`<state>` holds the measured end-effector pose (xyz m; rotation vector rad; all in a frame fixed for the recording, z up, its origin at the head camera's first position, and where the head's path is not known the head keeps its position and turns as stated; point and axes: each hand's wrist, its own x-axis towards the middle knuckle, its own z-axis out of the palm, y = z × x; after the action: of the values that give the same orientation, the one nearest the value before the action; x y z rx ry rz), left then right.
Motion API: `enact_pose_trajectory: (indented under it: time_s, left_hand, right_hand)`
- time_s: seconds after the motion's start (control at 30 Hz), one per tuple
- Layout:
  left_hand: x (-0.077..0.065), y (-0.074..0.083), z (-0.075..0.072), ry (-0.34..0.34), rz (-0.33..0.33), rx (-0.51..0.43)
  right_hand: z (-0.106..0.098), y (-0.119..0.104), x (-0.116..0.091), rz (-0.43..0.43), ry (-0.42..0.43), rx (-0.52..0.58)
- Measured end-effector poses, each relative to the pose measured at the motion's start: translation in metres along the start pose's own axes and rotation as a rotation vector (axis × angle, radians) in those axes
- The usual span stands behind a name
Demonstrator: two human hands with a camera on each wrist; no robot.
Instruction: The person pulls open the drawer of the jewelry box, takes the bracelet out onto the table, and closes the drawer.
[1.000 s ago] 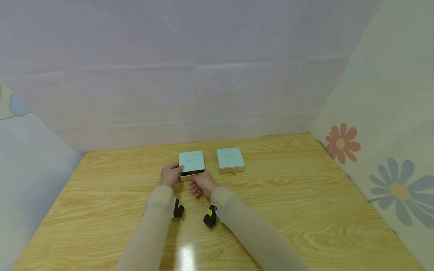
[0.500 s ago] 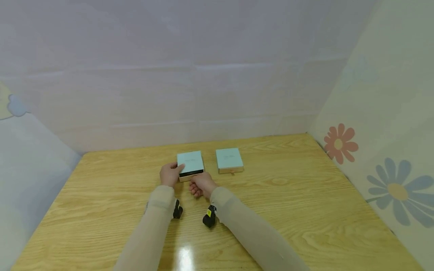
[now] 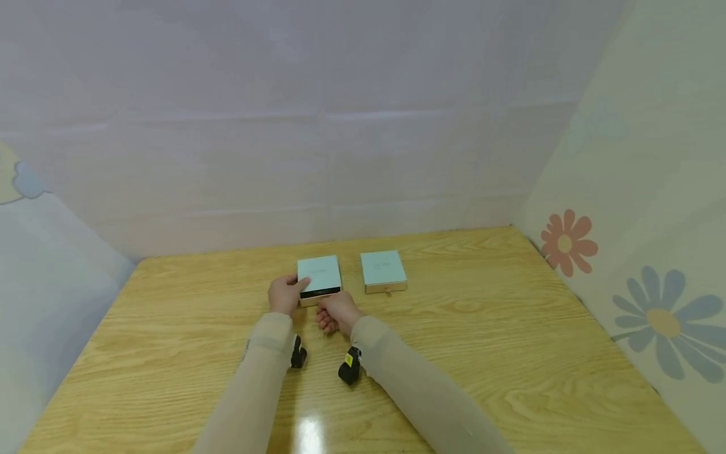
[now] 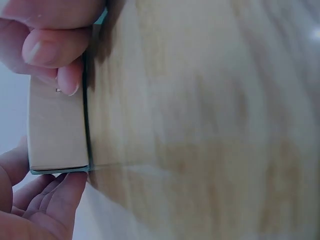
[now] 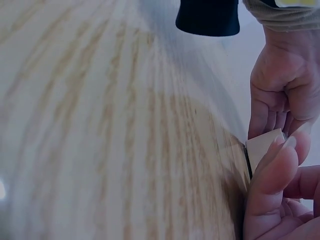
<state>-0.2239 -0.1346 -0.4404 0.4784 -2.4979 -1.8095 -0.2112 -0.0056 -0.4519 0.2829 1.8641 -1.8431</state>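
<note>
A pale blue drawer box (image 3: 319, 271) lies on the table, its drawer (image 3: 309, 301) pulled slightly out toward me with a black strip (image 3: 321, 292) showing. My left hand (image 3: 283, 295) grips the box's left side, thumb on top and fingers along the side; the left wrist view shows these fingers (image 4: 65, 200) beside the pale drawer front (image 4: 57, 127). At the drawer's front, my right hand (image 3: 339, 311) has thumb and forefinger pinched together, other fingers curled. These fingertips (image 5: 280, 160) cover whatever they pinch there, so a pull tab cannot be seen.
A second pale blue box (image 3: 383, 267), closed and with a small tab at its front, lies to the right of the first. Both stand toward the back of the wooden table (image 3: 482, 334). Pale cloth walls (image 3: 340, 157) rise behind and at the sides.
</note>
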Motion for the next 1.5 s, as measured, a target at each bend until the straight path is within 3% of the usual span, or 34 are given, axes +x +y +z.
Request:
enact_pose_trajectory:
  time_s: [0.27,0.9,1.5]
  left_hand:
    - [0.006,0.000,0.003,0.025,-0.030,0.001]
    - [-0.003,0.011,0.005,0.062,-0.019,0.003]
    - [0.004,0.003,0.005,0.051,-0.040,-0.034]
  right_hand:
    - [0.000,0.000,0.001,-0.003,0.004,0.004]
    - [0.000,0.003,-0.002,-0.011,0.001,0.015]
    - [0.000,0.006,-0.006,-0.004,-0.014,-0.003]
